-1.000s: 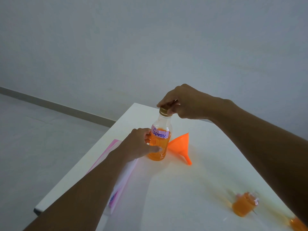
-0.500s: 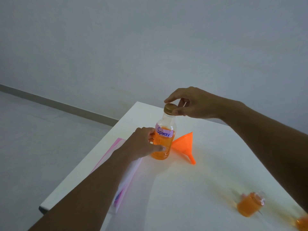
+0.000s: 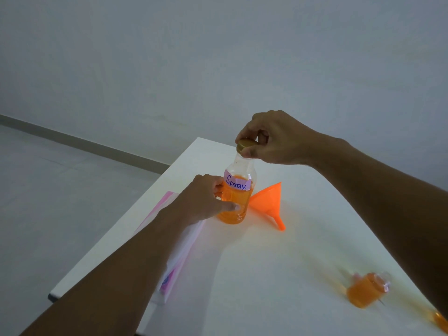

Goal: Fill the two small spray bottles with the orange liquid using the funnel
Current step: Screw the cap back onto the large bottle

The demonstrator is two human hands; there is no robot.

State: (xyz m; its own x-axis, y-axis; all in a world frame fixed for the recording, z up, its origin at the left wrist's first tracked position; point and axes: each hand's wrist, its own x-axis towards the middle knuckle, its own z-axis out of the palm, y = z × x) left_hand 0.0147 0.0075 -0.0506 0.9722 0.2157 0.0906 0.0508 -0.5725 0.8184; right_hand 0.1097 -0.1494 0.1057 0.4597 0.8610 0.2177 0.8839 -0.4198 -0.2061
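A clear bottle [image 3: 236, 202] labelled "Spray", about half full of orange liquid, stands upright on the white table [image 3: 278, 275]. My left hand [image 3: 201, 202] grips its lower body from the left. My right hand [image 3: 271, 139] pinches its gold cap [image 3: 246, 144] from above. An orange funnel [image 3: 268, 202] lies on its side just right of the bottle, spout toward me. A small spray bottle [image 3: 366, 291] holding orange liquid sits blurred at the near right. A second small bottle [image 3: 441, 321] shows partly at the frame's lower right edge, under my right forearm.
A flat pink and white packet [image 3: 174, 267] lies along the table's left side, partly under my left forearm. The table's left edge runs close beside it, with grey floor [image 3: 60, 190] beyond. A plain wall stands behind the table.
My right hand has shifted its grip around the gold cap, fingers now turned further round it. The left hand stays on the bottle. The camera view has drifted slightly.
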